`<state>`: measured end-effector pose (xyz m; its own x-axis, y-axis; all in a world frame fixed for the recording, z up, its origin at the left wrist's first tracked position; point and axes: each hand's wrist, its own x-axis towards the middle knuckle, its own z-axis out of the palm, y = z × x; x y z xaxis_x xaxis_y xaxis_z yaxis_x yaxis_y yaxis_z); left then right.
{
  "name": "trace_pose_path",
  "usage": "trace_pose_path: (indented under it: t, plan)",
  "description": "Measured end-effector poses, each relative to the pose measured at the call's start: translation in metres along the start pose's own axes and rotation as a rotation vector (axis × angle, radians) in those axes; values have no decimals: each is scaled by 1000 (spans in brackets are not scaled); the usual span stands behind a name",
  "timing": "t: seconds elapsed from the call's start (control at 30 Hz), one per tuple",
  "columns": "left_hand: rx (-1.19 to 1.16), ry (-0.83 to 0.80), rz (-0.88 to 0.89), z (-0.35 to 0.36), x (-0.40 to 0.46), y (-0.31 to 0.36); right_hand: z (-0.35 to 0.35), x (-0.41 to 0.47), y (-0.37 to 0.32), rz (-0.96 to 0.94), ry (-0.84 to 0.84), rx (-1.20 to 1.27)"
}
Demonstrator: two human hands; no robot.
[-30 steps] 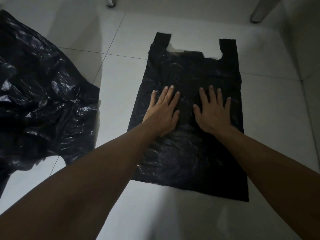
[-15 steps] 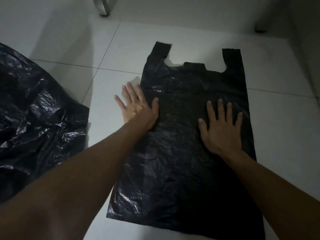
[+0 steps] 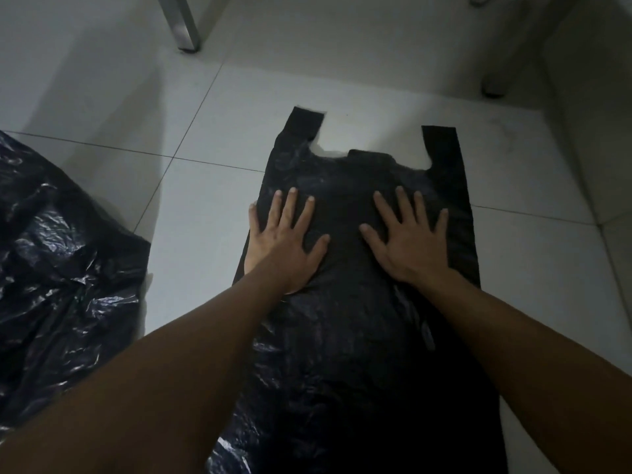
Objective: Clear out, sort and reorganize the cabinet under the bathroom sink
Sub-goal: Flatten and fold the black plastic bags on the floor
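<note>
Black bag (image 3: pixel 359 336) lies flat lengthwise, handles pointing away.

A tiled room in a home, as I see it.
White floor tiles (image 3: pixel 212 213) with grey grout, metal legs (image 3: pixel 181 25) standing on them, dim light.

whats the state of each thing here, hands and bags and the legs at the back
left hand: open, fingers spread, pressing flat on the flat bag's left edge
right hand: open, fingers spread, pressing flat on the bag
flat black bag: spread flat on the floor, handles pointing away
crumpled black bag: bunched and wrinkled, untouched, at left
metal legs: upright on the floor tiles
</note>
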<state>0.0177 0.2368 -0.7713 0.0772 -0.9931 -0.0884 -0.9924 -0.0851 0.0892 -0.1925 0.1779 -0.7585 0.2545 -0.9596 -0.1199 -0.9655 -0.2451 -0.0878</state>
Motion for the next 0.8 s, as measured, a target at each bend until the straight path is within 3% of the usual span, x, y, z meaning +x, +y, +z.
trace_pose_path:
  t: [0.13, 0.27, 0.37, 0.53, 0.67, 0.8]
  plan:
    - [-4, 13, 10, 0, 0, -1, -4, 20, 37, 337, -27, 95]
    - [-17, -8, 2, -3, -1, 1, 1, 18, 28, 174, 43, 50]
    - [-38, -29, -10, -19, 7, 7, 5, 17, 31, 172, 41, 37]
    - [-131, 159, 12, -43, 59, -3, 5, 18, 30, 164, 69, 24]
    - [-40, 18, 185, -35, 104, -20, 7, 19, 31, 174, 69, 18]
    - [-30, -112, 153, -27, 118, -34, 7, 19, 30, 177, 85, 4]
